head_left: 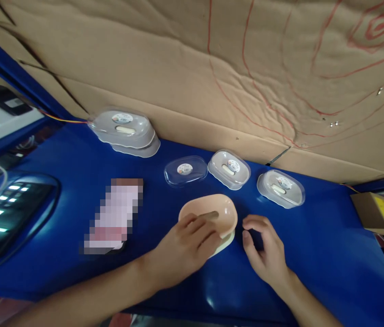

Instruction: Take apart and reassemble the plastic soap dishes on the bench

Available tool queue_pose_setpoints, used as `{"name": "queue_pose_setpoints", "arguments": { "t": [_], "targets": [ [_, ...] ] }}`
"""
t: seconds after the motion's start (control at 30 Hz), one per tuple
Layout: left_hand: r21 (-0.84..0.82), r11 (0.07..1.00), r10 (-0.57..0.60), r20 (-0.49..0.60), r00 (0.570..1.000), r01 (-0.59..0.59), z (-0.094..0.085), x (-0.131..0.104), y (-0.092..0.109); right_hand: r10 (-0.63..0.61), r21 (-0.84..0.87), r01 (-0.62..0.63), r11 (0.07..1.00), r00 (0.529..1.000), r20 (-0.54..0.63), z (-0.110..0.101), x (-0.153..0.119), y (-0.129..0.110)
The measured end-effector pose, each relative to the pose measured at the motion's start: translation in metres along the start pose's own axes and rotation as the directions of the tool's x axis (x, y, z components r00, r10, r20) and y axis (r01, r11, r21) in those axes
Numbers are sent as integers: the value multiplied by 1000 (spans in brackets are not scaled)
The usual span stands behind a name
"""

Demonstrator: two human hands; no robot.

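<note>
A pink oval soap dish (224,210) with an oblong slot in its floor sits on a pale green dish (228,242), slightly offset from it. My left hand (192,240) reaches over the near rim of the pink dish, fingers curled down inside it; the fingertips are partly hidden. Just right of the dishes, my right hand (267,252) hovers with thumb and fingers curved apart and nothing between them. Behind the dishes lies a clear plastic lid (192,171) with a round label.
Two lidded grey dishes, a nearer-middle one (224,170) and a right one (275,188), stand along the cardboard wall (178,68). A lidded stack (120,129) is at back left. A blurred-out phone (115,215), a black device (15,218) and a cardboard box (379,215) lie around the blue table (158,218).
</note>
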State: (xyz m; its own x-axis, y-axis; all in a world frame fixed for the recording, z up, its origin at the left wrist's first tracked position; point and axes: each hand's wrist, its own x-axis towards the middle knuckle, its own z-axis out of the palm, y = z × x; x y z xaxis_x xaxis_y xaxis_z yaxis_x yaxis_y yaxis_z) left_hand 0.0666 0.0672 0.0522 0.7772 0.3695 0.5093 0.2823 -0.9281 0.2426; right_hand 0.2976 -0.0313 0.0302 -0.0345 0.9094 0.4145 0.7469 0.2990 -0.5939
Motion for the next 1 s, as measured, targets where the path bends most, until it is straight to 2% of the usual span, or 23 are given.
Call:
{"name": "queue_pose_setpoints", "arguments": {
  "t": [0.03, 0.1, 0.23, 0.3, 0.47, 0.6, 0.67, 0.8, 0.9, 1.0],
  "targets": [
    [0, 999, 35, 9, 999, -35, 0, -2, 4, 24, -22, -24, 999, 1000, -19, -1, 0, 1],
    [-19, 996, 91, -5, 996, -91, 1, -5, 10, 45, -86, -42, 995, 998, 32, -2, 0, 4],
    [-34, 990, 136, -29, 990, -137, 3, -7, 15, 31, -186, 24, 982, 957, 289, 1, 2, 8],
    [-27, 991, 129, -3, 992, -129, 3, -7, 14, 15, -205, 63, 977, 933, 360, 3, 3, 10],
    [-88, 983, 171, 94, 981, -163, 1, -3, 13, -10, -195, 93, 977, 921, 389, -1, 3, 11],
    [-147, 969, 220, 161, 962, -197, 1, -4, 12, -34, -179, 131, 975, 885, 465, -7, 5, 12],
    [-125, 980, 180, 221, 959, -155, 4, -6, 10, -35, -192, 142, 971, 881, 471, -8, 5, 13],
    [-29, 998, -49, 314, 948, 61, 12, -9, 0, -49, -246, 159, 956, 914, 402, -5, 2, 17],
    [-10, 979, -191, 335, 923, 206, 17, -8, -6, -51, -270, 150, 951, 938, 342, -3, 2, 18],
    [-23, 957, -264, 339, 903, 289, 17, -7, -8, -39, -262, 128, 956, 946, 322, -5, 2, 17]
  ]
}}
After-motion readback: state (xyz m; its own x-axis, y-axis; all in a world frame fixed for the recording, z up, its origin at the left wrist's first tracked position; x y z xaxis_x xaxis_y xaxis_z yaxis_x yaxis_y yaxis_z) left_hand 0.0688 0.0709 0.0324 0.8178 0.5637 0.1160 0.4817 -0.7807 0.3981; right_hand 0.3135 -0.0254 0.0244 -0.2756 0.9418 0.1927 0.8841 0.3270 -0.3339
